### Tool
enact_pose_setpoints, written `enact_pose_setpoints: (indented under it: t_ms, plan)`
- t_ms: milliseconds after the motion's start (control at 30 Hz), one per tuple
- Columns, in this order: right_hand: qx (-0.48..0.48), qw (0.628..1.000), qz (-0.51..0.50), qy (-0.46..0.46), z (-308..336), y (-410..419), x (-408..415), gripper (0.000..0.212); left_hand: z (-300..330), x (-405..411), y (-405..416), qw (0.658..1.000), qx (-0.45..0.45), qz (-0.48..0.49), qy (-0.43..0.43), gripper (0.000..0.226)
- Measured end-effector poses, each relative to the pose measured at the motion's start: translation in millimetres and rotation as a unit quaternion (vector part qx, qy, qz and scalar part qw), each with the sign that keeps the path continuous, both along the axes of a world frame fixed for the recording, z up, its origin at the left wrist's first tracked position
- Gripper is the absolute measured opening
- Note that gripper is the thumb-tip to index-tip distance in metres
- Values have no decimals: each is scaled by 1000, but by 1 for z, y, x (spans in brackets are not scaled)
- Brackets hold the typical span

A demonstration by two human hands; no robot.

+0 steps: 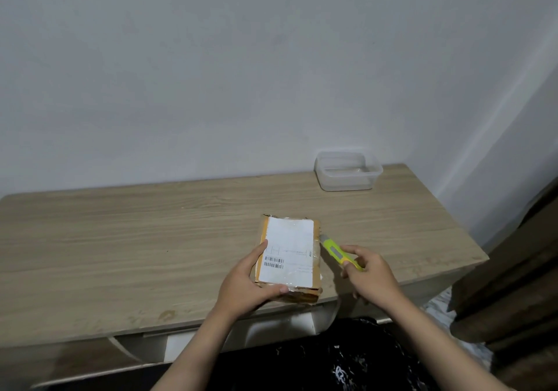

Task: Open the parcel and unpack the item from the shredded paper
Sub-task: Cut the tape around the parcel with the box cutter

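The right hand [370,273] grips a cutter [339,253] pointing at the right side of the parcel [288,258]; the left hand [244,282] clamps the parcel's near-left corner at the table's [120,239] front edge.

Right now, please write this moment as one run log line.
left hand: holds parcel on table | right hand: cutter at parcel's right edge | parcel: sealed

Left hand [246,282] fingers clamped on parcel [288,254]; right hand [370,273] grips cutter [339,251].
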State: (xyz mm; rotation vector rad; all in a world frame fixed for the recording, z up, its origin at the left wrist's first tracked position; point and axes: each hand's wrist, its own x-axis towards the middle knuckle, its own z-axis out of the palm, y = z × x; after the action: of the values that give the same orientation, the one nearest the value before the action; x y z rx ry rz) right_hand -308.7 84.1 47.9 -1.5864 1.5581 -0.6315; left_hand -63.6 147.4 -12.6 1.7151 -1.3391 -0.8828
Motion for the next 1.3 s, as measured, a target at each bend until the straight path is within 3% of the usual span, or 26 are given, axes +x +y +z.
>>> enact_pose_setpoints:
  t_ms: [333, 767, 1300]
  plan:
    - [22, 999, 25, 3, 8, -3, 2, 34, -4, -11, 0, 999, -5, 48, 5, 97]
    - [19, 988, 124, 92, 28, -1, -12, 37, 0, -14, 1, 998, -17, 58, -5, 95]
    - [17, 988, 125, 83, 15, 14, -13, 30, 0, -15, 1, 998, -16, 56, 2, 96]
